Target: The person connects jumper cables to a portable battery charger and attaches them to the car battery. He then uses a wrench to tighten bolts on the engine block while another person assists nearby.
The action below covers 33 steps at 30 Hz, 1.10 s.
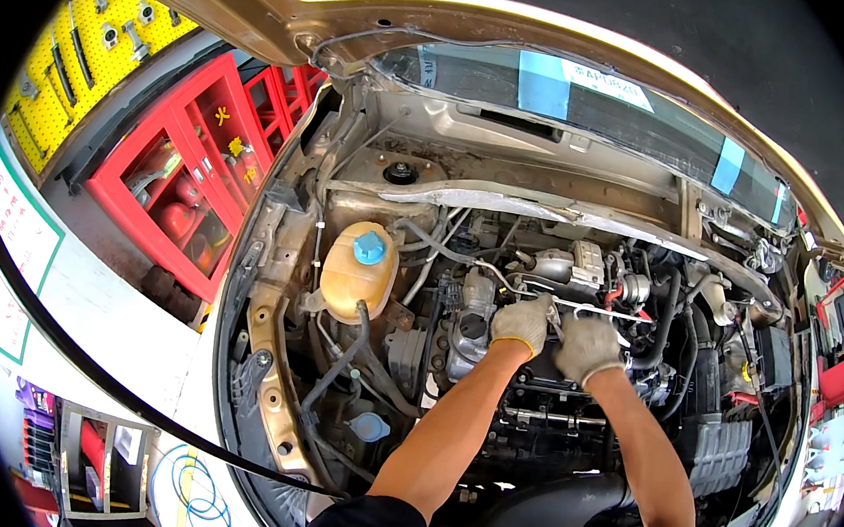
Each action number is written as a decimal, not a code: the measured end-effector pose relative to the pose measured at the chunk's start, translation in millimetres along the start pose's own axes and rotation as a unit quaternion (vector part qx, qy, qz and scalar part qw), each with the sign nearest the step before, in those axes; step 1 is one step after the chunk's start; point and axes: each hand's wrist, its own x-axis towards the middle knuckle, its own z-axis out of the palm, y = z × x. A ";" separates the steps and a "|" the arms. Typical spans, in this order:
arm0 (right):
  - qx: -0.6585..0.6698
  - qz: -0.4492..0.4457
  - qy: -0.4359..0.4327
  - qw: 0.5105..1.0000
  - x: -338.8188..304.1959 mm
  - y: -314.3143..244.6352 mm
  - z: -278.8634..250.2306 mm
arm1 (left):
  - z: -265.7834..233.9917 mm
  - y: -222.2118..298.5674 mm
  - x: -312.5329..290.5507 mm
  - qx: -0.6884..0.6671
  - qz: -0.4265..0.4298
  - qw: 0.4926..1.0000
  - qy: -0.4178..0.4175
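Note:
Both my hands wear pale knitted work gloves and reach over the middle of a car's engine (pixel 480 294) under a raised hood. My left hand (pixel 521 325) is closed, with fingertips by a short silver metal piece (pixel 554 324); what it grips is mostly hidden. Just to its right, my right hand (pixel 587 349) is curled, fingers bent down among the engine parts, and I cannot make out what is in it. A thin bright metal rod or pipe (pixel 604 311) runs just beyond both hands. The hands are close together but apart.
A yellowed coolant tank (pixel 345 282) with a blue cap stands left of the engine. A thick black hose (pixel 545 520) lies nearest me. The hood's prop rod (pixel 120 393) slants across the left. A red cabinet (pixel 184 167) and yellow tool pegboard (pixel 88 64) stand beyond the fender.

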 end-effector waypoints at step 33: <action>0.000 -0.158 -0.054 0.986 62.9 2.3 15.4 | -27.5 -30.4 -43.2 0.077 0.075 0.991 0.078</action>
